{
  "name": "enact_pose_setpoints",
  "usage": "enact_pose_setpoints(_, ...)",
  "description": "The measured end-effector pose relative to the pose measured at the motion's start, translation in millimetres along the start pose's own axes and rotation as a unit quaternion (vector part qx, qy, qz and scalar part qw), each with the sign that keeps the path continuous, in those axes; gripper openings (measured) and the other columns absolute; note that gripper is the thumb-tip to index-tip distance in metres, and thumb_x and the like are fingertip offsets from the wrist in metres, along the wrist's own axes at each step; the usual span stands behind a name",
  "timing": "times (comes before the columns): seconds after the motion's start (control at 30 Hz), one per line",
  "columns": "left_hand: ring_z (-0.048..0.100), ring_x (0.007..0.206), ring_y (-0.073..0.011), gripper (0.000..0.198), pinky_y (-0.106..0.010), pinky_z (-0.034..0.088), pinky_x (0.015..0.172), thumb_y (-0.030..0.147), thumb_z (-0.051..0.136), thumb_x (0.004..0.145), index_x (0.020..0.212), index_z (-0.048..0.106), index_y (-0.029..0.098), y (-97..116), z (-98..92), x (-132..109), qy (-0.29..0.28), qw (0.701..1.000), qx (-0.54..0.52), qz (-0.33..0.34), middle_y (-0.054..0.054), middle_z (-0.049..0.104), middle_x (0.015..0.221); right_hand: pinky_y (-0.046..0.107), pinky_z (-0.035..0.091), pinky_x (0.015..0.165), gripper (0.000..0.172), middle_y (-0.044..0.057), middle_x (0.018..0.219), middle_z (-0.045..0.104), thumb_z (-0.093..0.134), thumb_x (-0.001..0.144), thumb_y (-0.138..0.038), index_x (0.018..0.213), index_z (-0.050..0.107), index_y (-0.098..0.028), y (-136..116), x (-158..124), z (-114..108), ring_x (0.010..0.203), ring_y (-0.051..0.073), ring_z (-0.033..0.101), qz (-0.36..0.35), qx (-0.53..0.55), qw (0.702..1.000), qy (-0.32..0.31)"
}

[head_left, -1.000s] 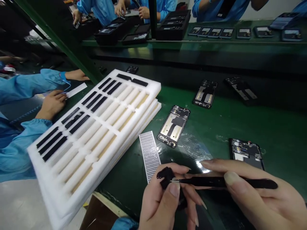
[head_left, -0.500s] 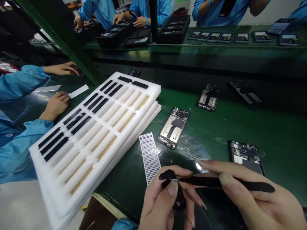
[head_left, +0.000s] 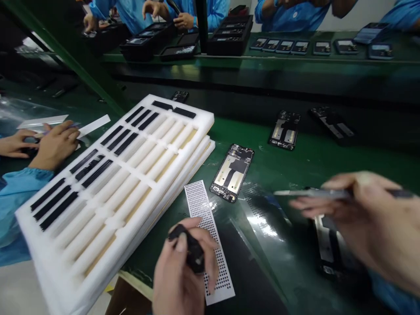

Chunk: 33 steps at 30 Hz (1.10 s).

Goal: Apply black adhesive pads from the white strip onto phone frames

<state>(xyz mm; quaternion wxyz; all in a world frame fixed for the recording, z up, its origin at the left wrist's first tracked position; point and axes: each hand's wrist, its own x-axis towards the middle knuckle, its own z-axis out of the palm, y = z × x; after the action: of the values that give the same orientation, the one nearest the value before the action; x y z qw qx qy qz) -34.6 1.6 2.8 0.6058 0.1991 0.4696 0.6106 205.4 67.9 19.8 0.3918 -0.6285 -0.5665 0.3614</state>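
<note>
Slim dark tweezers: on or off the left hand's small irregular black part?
Off: the right hand holds the tweezers; a clear gap separates them from the black part in the left hand.

Green is shown by the tabletop (head_left: 313, 162), white by the foam tray (head_left: 204, 117), black by its strips (head_left: 117, 141) and the held part (head_left: 194, 251). The card (head_left: 199, 200) is dotted black on white; the phone (head_left: 231, 173) is patched black and silver.

A green post (head_left: 75, 59) slants at left. Blue-edged devices (head_left: 322, 48) lie on a shelf (head_left: 356, 58) near a black box (head_left: 230, 38), before a blue-clad co-worker (head_left: 303, 19).
</note>
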Motion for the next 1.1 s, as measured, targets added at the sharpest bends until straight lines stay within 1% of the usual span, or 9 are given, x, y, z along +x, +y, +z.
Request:
enact_pose_setpoints(0.1, 0.054, 0.058, -0.0119, 0.024, -0.022, 0.047, 0.049, 0.029, 0.048, 0.101, 0.122, 0.059, 0.024, 7.3, -7.8, 6.4, 0.037, 0.981, 0.176, 0.072, -0.002, 0.067, 0.088, 0.034, 0.066, 0.065, 0.035, 0.011, 0.078, 0.078, 0.056, 0.096, -0.053, 0.082, 0.068, -0.023, 24.7, 19.9, -13.9, 0.073, 0.025, 0.078, 0.108, 0.175, 0.978, 0.029)
enact_pose_setpoints(0.17, 0.060, 0.066, -0.0121, 0.025, -0.022, 0.051, 0.061, 0.025, 0.046, 0.102, 0.123, 0.060, 0.026, 5.6, -12.3, 13.0, -0.037, 0.927, 0.352, 0.124, -0.002, 0.070, 0.096, 0.033, 0.066, 0.064, 0.040, 0.011, 0.080, 0.077, 0.061, 0.092, -0.056, 0.080, 0.072, -0.020, 40.9, 21.8, -13.4, 0.071, 0.024, 0.078, 0.123, 0.161, 0.979, -0.029)
enact_pose_setpoints(0.27, 0.067, 0.098, -0.0204, 0.043, -0.029, 0.055, 0.083, 0.009, 0.040, 0.096, 0.134, 0.058, 0.021, -6.3, -11.6, 23.5, -0.230, 0.707, 0.614, 0.267, -0.008, 0.070, 0.121, 0.032, 0.066, 0.069, 0.043, 0.010, 0.086, 0.076, 0.058, 0.095, -0.054, 0.079, 0.076, -0.017, 56.2, 15.3, -7.2, 0.071, 0.021, 0.077, 0.072, 0.096, 0.987, -0.107)
enact_pose_setpoints(0.37, 0.066, 0.095, -0.0259, 0.060, -0.038, 0.059, 0.074, -0.001, 0.037, 0.086, 0.143, 0.051, 0.013, -22.9, 1.7, 28.5, -0.295, 0.449, 0.764, 0.358, -0.011, 0.058, 0.145, 0.028, 0.065, 0.070, 0.039, 0.007, 0.086, 0.076, 0.054, 0.099, -0.048, 0.083, 0.076, -0.020, 62.7, 10.4, -6.5, 0.074, 0.019, 0.076, 0.010, 0.057, 0.989, -0.136)
enact_pose_setpoints(0.43, 0.063, 0.084, -0.0232, 0.063, -0.037, 0.058, 0.063, -0.001, 0.039, 0.083, 0.143, 0.052, 0.013, -31.3, 14.8, 27.8, -0.296, 0.349, 0.812, 0.363, -0.009, 0.048, 0.154, 0.025, 0.064, 0.071, 0.033, 0.005, 0.085, 0.076, 0.053, 0.101, -0.042, 0.087, 0.075, -0.021, 65.7, 9.8, -9.0, 0.075, 0.017, 0.076, -0.016, 0.042, 0.989, -0.142)
enact_pose_setpoints(0.53, 0.060, 0.080, -0.0212, 0.065, -0.036, 0.059, 0.061, 0.000, 0.044, 0.081, 0.145, 0.050, 0.013, -36.4, 31.4, 25.0, -0.312, 0.279, 0.842, 0.341, -0.008, 0.041, 0.159, 0.021, 0.062, 0.070, 0.028, 0.003, 0.087, 0.075, 0.051, 0.102, -0.034, 0.088, 0.072, -0.022, 69.1, 10.1, -12.3, 0.074, 0.014, 0.075, -0.058, 0.025, 0.988, -0.143)
enact_pose_setpoints(0.97, 0.065, 0.081, -0.0251, 0.068, -0.040, 0.061, 0.057, -0.004, 0.038, 0.078, 0.143, 0.051, 0.008, -39.9, 32.2, 31.7, -0.336, 0.300, 0.831, 0.328, -0.010, 0.045, 0.155, 0.018, 0.060, 0.073, 0.024, 0.002, 0.094, 0.075, 0.048, 0.103, -0.028, 0.097, 0.069, -0.021, 68.9, 11.9, -10.8, 0.082, 0.012, 0.075, -0.102, 0.009, 0.979, -0.177)
enact_pose_setpoints(1.03, 0.066, 0.084, -0.0284, 0.062, -0.044, 0.062, 0.058, -0.004, 0.036, 0.081, 0.139, 0.053, 0.007, -42.1, 27.1, 32.6, -0.320, 0.383, 0.796, 0.342, -0.012, 0.052, 0.150, 0.020, 0.061, 0.073, 0.029, 0.003, 0.092, 0.076, 0.049, 0.103, -0.033, 0.091, 0.072, -0.020, 66.5, 13.4, -10.3, 0.082, 0.014, 0.076, -0.087, 0.020, 0.982, -0.169)
enact_pose_setpoints(1.1, 0.067, 0.089, -0.0280, 0.049, -0.044, 0.062, 0.066, 0.002, 0.035, 0.091, 0.134, 0.056, 0.012, -40.9, 23.7, 30.6, -0.291, 0.560, 0.716, 0.298, -0.014, 0.062, 0.139, 0.022, 0.063, 0.072, 0.036, 0.005, 0.091, 0.077, 0.050, 0.102, -0.038, 0.084, 0.076, -0.020, 60.4, 12.9, -11.8, 0.080, 0.016, 0.076, -0.072, 0.032, 0.987, -0.142)
